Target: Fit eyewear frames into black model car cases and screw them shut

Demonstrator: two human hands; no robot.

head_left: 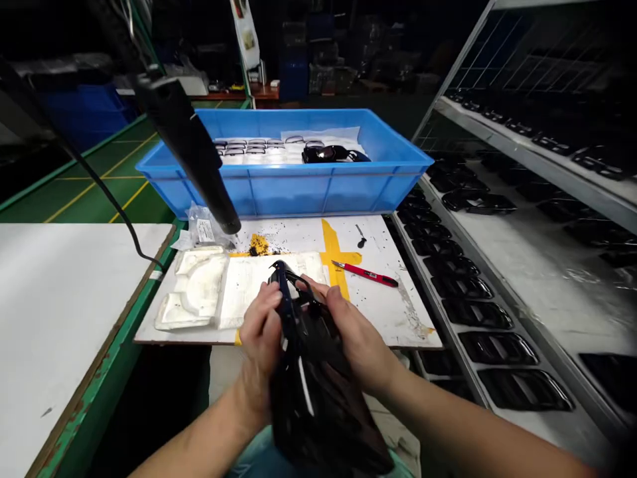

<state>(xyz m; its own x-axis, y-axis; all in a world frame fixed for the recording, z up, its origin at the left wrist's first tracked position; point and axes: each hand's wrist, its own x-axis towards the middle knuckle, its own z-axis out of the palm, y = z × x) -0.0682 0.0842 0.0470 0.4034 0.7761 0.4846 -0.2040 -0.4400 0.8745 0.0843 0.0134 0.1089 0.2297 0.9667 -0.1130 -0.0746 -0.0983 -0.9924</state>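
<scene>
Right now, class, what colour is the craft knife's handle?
Its handle is red, best in the head view.

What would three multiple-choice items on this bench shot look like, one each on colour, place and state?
1. What colour is the plastic crate?
A) Green
B) Red
C) Blue

2. Where does the red-handled craft knife lie?
A) On the white board, beside the yellow tape
B) Inside the crate
C) On the floor

3. What state is the glossy black plastic part in?
A) Lying untouched on the board
B) Held above the board by the left hand and right hand
C) Lying in the crate

Answers:
1. C, its walls and rim show blue.
2. A, it rests on the board with its blade end at the tape.
3. B, both hands grip it in front of the board's near edge.
</scene>
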